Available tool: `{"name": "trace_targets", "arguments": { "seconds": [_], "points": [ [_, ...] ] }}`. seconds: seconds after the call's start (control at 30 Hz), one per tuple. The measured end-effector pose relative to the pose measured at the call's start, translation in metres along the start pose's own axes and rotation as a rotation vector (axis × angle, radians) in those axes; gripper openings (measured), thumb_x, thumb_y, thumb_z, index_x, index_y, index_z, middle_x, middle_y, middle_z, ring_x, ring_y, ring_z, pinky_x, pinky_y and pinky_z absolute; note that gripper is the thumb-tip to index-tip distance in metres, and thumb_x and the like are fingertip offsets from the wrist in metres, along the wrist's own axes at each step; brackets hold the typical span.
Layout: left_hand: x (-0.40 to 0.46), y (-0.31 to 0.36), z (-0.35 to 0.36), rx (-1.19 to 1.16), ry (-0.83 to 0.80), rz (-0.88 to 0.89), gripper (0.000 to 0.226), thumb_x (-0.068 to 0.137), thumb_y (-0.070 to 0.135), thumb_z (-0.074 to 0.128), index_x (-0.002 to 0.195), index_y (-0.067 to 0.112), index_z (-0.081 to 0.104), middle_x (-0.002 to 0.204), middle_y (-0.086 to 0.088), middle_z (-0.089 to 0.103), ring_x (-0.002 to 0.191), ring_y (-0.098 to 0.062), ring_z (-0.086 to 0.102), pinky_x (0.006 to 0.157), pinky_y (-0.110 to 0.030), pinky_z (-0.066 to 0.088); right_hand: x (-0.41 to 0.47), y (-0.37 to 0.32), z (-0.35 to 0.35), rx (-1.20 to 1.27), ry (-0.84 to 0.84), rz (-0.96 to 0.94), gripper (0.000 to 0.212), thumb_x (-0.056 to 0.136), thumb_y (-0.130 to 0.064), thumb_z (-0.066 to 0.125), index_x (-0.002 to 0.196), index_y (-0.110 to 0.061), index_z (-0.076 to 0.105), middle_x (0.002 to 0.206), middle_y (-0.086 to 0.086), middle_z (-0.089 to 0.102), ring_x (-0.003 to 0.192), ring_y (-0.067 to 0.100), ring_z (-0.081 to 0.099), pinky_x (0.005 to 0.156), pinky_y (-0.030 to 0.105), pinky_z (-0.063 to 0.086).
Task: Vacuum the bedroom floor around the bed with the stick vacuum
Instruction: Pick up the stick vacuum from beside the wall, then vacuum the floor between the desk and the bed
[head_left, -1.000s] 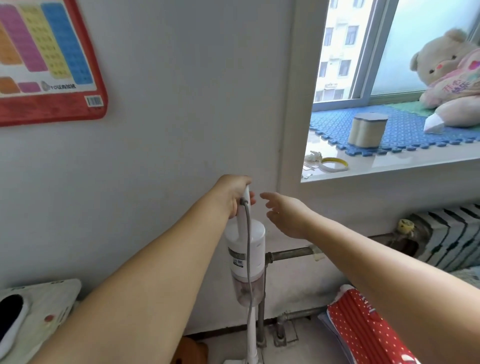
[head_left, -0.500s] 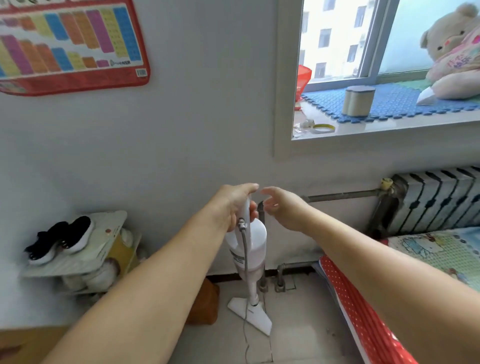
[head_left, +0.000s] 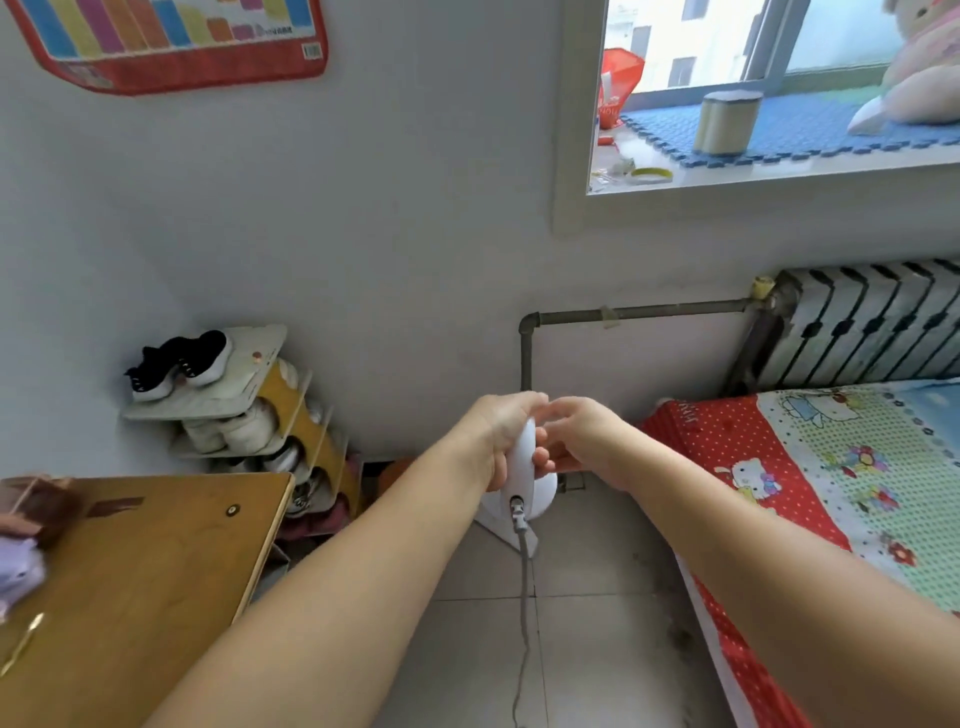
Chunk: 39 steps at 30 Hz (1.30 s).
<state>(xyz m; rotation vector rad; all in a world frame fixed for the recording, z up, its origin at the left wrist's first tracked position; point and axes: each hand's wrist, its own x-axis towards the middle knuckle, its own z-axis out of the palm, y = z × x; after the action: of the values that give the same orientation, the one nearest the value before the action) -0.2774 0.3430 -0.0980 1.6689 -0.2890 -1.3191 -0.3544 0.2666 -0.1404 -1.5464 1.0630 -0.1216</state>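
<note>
The fingers (head_left: 540, 460) of the right hand (head_left: 576, 441) curl against the white handle of the stick vacuum (head_left: 522, 467); the left hand (head_left: 501, 431) grips the same handle from the opposite side. The vacuum stands on the tiled floor (head_left: 597, 597) between the counter (head_left: 156, 571) and the bed (head_left: 810, 499). Rigid plastic, probably light but top-heavy: hold at the handle. The cord (head_left: 523, 597) hangs slack and may snag
</note>
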Motion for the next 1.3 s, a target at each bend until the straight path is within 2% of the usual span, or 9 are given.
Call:
{"name": "trace_targets", "arguments": {
  "seconds": [0.17, 0.33, 0.5, 0.67, 0.83, 0.97, 1.07, 1.17, 1.3],
  "points": [
    [-0.011, -0.051, 0.000, 0.224, 0.015, 0.108, 0.011, 0.084, 0.008, 0.053, 0.087, -0.002, 0.051, 0.056, -0.009, 0.039, 0.028, -0.012, 0.030, 0.039, -0.017, 0.030, -0.031, 0.031, 0.020, 0.107, -0.088, 0.012, 0.028, 0.086, 0.006, 0.041, 0.074, -0.009, 0.061, 0.058, 0.006, 0.062, 0.053, 0.019, 0.061, 0.083, 0.047, 0.055],
    [-0.038, -0.108, -0.022, 0.690, -0.004, 0.196, 0.022, 0.078, 0.011, 0.051, 0.098, 0.003, 0.056, 0.065, -0.010, 0.054, 0.032, -0.015, 0.044, 0.038, -0.018, 0.038, -0.066, 0.066, 0.049, 0.172, -0.035, 0.157, 0.030, 0.088, 0.008, 0.037, 0.096, -0.005, 0.063, 0.060, 0.009, 0.063, 0.049, 0.015, 0.061, 0.056, 0.026, 0.056],
    [-0.078, -0.177, -0.044, 1.014, -0.078, 0.260, 0.020, 0.075, 0.010, 0.047, 0.094, 0.012, 0.047, 0.081, -0.010, 0.055, 0.047, -0.019, 0.049, 0.039, -0.024, 0.042, -0.114, 0.109, 0.102, 0.315, -0.008, 0.308, 0.031, 0.090, 0.006, 0.033, 0.072, -0.006, 0.056, 0.035, 0.001, 0.051, 0.026, 0.009, 0.047, 0.040, 0.018, 0.045],
    [-0.115, -0.231, -0.065, 1.212, -0.181, 0.252, 0.035, 0.083, 0.015, 0.048, 0.118, 0.014, 0.044, 0.109, -0.014, 0.060, 0.083, -0.029, 0.055, 0.063, -0.029, 0.042, -0.155, 0.151, 0.147, 0.440, 0.063, 0.430, 0.033, 0.090, 0.005, 0.042, 0.059, -0.004, 0.051, 0.036, 0.004, 0.046, 0.031, 0.015, 0.042, 0.043, 0.020, 0.044],
    [-0.146, -0.280, -0.079, 1.297, -0.213, 0.219, 0.050, 0.087, 0.018, 0.049, 0.135, 0.015, 0.033, 0.115, -0.016, 0.061, 0.103, -0.034, 0.060, 0.067, -0.027, 0.039, -0.195, 0.182, 0.184, 0.533, 0.077, 0.529, 0.029, 0.093, 0.004, 0.045, 0.065, -0.001, 0.053, 0.035, 0.003, 0.047, 0.031, 0.014, 0.044, 0.045, 0.023, 0.042],
    [-0.153, -0.308, -0.079, 1.207, -0.183, 0.121, 0.050, 0.085, 0.025, 0.052, 0.132, 0.012, 0.040, 0.110, -0.013, 0.065, 0.086, -0.031, 0.065, 0.066, -0.027, 0.047, -0.208, 0.200, 0.201, 0.540, 0.133, 0.636, 0.025, 0.089, 0.005, 0.041, 0.072, 0.001, 0.059, 0.064, 0.012, 0.058, 0.052, 0.020, 0.054, 0.051, 0.024, 0.046],
    [-0.157, -0.322, -0.078, 1.067, -0.157, -0.015, 0.039, 0.088, 0.039, 0.040, 0.103, 0.007, 0.056, 0.070, -0.008, 0.066, 0.057, -0.024, 0.064, 0.067, -0.029, 0.052, -0.215, 0.211, 0.211, 0.513, 0.128, 0.689, 0.026, 0.088, 0.004, 0.043, 0.067, -0.001, 0.058, 0.054, 0.009, 0.059, 0.046, 0.018, 0.054, 0.044, 0.021, 0.047],
    [-0.163, -0.336, -0.078, 0.963, -0.146, -0.124, 0.059, 0.094, 0.050, 0.019, 0.075, 0.009, 0.056, 0.050, -0.004, 0.057, 0.045, -0.019, 0.056, 0.073, -0.028, 0.051, -0.224, 0.219, 0.221, 0.540, 0.103, 0.711, 0.027, 0.092, -0.010, 0.050, 0.066, -0.008, 0.055, 0.053, 0.003, 0.056, 0.051, 0.014, 0.050, 0.044, 0.018, 0.044],
    [-0.170, -0.357, -0.077, 0.928, -0.189, -0.124, 0.046, 0.092, 0.045, 0.026, 0.089, 0.011, 0.057, 0.047, -0.002, 0.055, 0.039, -0.017, 0.053, 0.062, -0.025, 0.047, -0.239, 0.233, 0.226, 0.557, 0.118, 0.709, 0.029, 0.091, -0.028, 0.057, 0.065, -0.017, 0.057, 0.049, -0.004, 0.050, 0.050, 0.010, 0.043, 0.050, 0.018, 0.039]
  ]
}}
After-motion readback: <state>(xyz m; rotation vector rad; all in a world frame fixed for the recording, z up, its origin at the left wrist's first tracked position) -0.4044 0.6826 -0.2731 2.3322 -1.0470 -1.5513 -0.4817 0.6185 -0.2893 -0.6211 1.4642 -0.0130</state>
